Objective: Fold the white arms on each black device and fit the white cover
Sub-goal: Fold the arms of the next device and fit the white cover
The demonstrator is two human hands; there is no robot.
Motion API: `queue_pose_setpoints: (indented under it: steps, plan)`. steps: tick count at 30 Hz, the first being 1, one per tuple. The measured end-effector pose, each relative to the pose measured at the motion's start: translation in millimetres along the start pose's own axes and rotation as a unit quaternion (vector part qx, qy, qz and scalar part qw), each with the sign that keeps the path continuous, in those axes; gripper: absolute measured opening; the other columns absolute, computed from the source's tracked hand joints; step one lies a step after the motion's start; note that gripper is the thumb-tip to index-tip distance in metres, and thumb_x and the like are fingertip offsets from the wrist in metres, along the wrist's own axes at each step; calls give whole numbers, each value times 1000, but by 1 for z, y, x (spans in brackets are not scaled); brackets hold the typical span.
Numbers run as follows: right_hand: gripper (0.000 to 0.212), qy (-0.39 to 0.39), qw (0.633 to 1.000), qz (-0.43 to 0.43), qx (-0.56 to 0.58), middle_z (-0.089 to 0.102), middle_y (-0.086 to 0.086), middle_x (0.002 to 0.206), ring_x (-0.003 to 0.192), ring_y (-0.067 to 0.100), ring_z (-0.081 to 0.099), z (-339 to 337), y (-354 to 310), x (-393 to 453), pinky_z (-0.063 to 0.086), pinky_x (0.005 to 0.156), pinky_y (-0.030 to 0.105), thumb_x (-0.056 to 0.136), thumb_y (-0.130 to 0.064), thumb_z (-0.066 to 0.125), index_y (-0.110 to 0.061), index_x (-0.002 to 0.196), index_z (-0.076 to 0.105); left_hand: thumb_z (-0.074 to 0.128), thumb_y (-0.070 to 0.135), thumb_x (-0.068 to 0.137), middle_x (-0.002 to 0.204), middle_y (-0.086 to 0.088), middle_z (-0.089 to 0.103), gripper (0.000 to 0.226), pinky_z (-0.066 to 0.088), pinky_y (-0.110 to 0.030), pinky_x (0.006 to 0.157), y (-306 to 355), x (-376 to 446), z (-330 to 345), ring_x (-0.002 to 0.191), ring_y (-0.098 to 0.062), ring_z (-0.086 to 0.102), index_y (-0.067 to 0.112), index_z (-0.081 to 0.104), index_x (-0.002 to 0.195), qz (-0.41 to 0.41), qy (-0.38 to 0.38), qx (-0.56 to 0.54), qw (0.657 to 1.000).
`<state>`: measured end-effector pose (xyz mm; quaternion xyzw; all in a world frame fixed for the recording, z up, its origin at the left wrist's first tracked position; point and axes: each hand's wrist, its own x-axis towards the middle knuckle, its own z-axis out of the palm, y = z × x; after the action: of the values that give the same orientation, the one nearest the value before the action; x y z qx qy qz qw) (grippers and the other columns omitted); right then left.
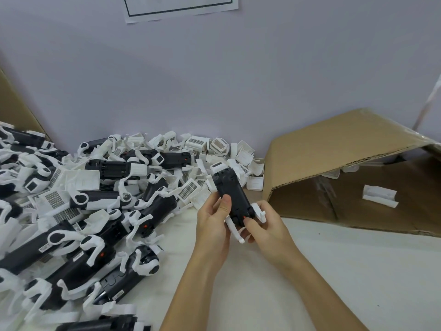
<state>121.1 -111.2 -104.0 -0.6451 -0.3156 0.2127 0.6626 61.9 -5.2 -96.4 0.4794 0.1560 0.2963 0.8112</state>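
Both hands hold one black device (pixel 230 193) above the table (pixel 334 271).

Left hand (pixel 213 219) grips its side; right hand (pixel 263 224) pinches the near end by a white arm (pixel 235 229). Pile of devices (pixel 78 211) at nine o'clock.

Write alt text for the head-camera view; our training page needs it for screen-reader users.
Two bare hands hold one black device above a white table: the left hand grips its side, the right hand its near end, where white arms stick out. A heap of devices lies left, an open cardboard box right.
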Motion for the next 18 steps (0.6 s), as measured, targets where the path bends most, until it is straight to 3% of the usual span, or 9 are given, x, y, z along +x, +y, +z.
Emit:
queue_pose_setpoints:
  steps: [4, 8, 11, 14, 18]
  plan:
    - [6, -2, 1000, -1, 13, 67, 0, 74, 61, 11, 66, 0, -2, -1, 48, 54, 15, 98, -4, 53, -9, 99, 54, 60, 30, 85, 109, -29, 63, 39, 52, -49, 82, 0, 1, -4, 99, -45, 62, 5, 64, 115, 10, -8, -11, 1000]
    - [4, 1, 999, 7, 36, 64, -2, 70, 61, 9, 62, 0, -1, 0, 48, 55, 17, 98, -3, 54, -8, 98, 54, 61, 28, 84, 105, -25, 64, 36, 55, -42, 72, -2, 1, -3, 93, -38, 64, 6, 66, 111, 9, -11, -5, 1000]
    - [7, -7, 1000, 16, 25, 62, -1, 72, 61, 6, 59, -1, 1, 0, 47, 56, 15, 98, -2, 53, -8, 100, 55, 61, 28, 83, 106, -25, 65, 34, 54, -43, 76, -3, 2, -2, 93, -37, 64, 7, 67, 110, 7, -2, -5, 1000]
    - [10, -12, 999, 27, 22, 59, 0, 75, 62, 6, 57, -1, 1, 0, 47, 58, 14, 98, -2, 52, -10, 101, 55, 56, 23, 92, 109, -31, 64, 27, 56, -42, 71, -4, 2, -2, 91, -38, 65, 5, 65, 110, 0, 5, -12, 1000]
    - [10, -22, 999, 26, 29, 63, -6, 73, 63, 8, 57, -1, 1, 0, 48, 60, 16, 96, -6, 54, -10, 105, 56, 48, 18, 102, 101, -25, 67, 24, 55, -37, 65, -2, 4, -5, 88, -36, 65, 4, 65, 111, -4, 13, -9, 1000]
